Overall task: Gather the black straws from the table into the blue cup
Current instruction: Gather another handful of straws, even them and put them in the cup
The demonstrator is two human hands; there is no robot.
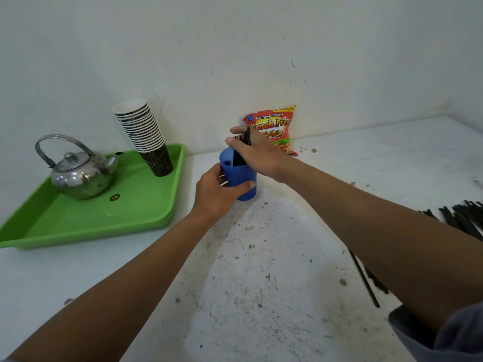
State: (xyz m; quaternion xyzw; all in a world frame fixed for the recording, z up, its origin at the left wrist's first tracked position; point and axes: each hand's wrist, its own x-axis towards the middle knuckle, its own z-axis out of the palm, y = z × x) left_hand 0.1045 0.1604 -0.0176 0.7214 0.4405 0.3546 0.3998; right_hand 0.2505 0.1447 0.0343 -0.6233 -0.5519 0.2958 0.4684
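Across the whole lower part of the frame we see the white, speckled table (261, 270), scuffed and dotted with dark marks, running back to a pale wall. At the left of the frame sits a green tray (86, 226), and on it a steel kettle (78, 171) with its spout pointing right, beside a tilted stack of paper cups (142, 131) standing mouth-up at the tray's far right corner. Near the centre of the frame, just right of the tray, stands the blue cup (241, 181), upright on the table. Our left hand (217, 194) wraps around its near side, thumb pressed across the front wall and fingers curled behind, so the cup is firmly clasped. Our right hand (252, 150) reaches in from the right above the cup's mouth, fingers closed together around a small bunch of black straws (241, 150); their upper ends poke out above the knuckles and their lower ends dip inside the cup. How many straws are in that bunch we cannot tell, as the hand covers most of them. Behind the right hand, leaning against the wall, is a red and yellow snack bag (279, 121). At the right edge of the frame lies a loose pile of more black straws (465, 218) on the table, partly hidden behind our right forearm, and a few single straws (366, 280) show below that arm toward the lower right.
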